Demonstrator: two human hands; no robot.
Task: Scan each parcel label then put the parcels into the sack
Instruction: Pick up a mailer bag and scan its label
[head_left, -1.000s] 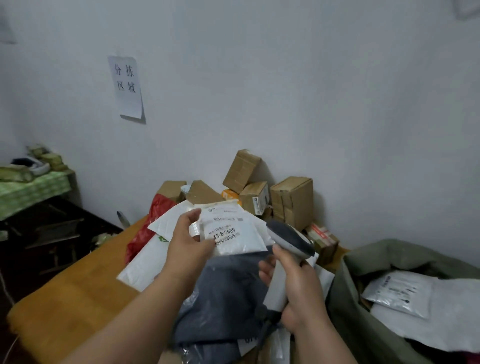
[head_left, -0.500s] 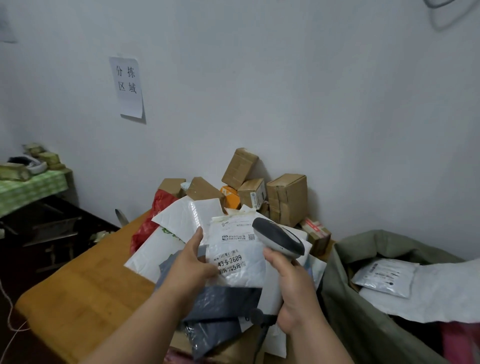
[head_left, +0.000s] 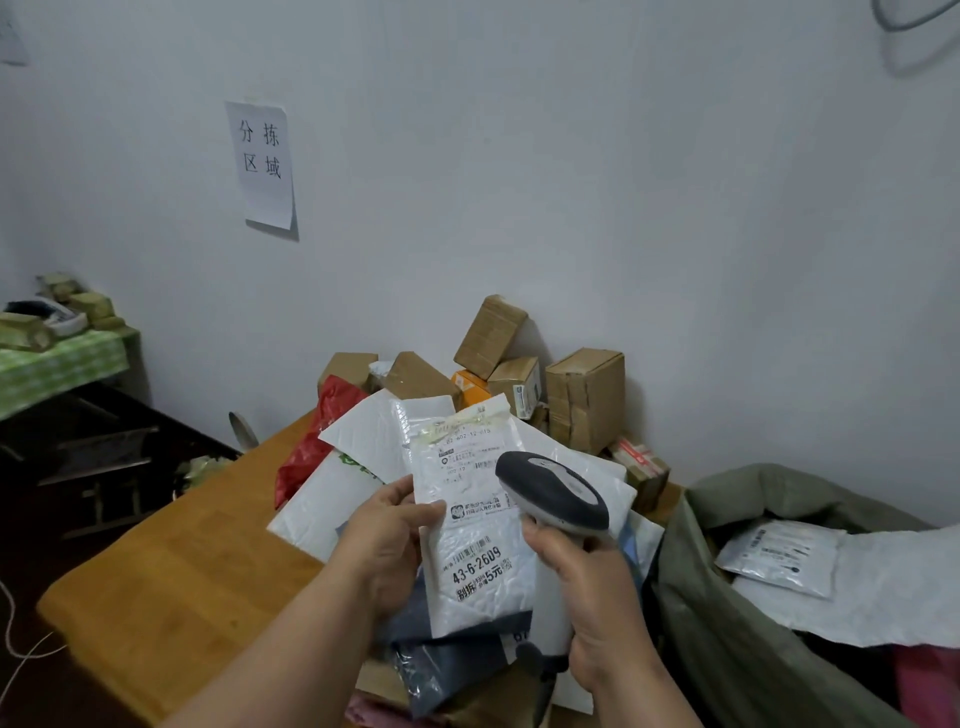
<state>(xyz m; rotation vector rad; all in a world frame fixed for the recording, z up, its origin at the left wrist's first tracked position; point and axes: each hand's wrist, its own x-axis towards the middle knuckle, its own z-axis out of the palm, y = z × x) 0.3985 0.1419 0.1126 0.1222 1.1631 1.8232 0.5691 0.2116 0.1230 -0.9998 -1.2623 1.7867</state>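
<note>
My left hand (head_left: 387, 540) pinches the left edge of a white plastic parcel (head_left: 470, 525), holding it upright with its printed label facing me. My right hand (head_left: 587, 597) grips the handle of a grey and white barcode scanner (head_left: 553, 491), whose head sits just in front of the label's right side. A dark grey mailer bag (head_left: 447, 660) lies under the held parcel. The olive green sack (head_left: 737, 613) stands open at the right, with white parcels (head_left: 779, 556) inside it.
A heap of white mailers (head_left: 363, 441) and a red bag (head_left: 311, 447) lies on the wooden table (head_left: 171, 587). Several cardboard boxes (head_left: 584, 395) are stacked against the wall behind. A paper sign (head_left: 262, 163) hangs on the wall. A green-clothed table (head_left: 57, 364) stands at the far left.
My left hand raised the white parcel and turned it upright, showing its full label. My right hand brought the scanner head up in front of the label. The view shifted left and down.
</note>
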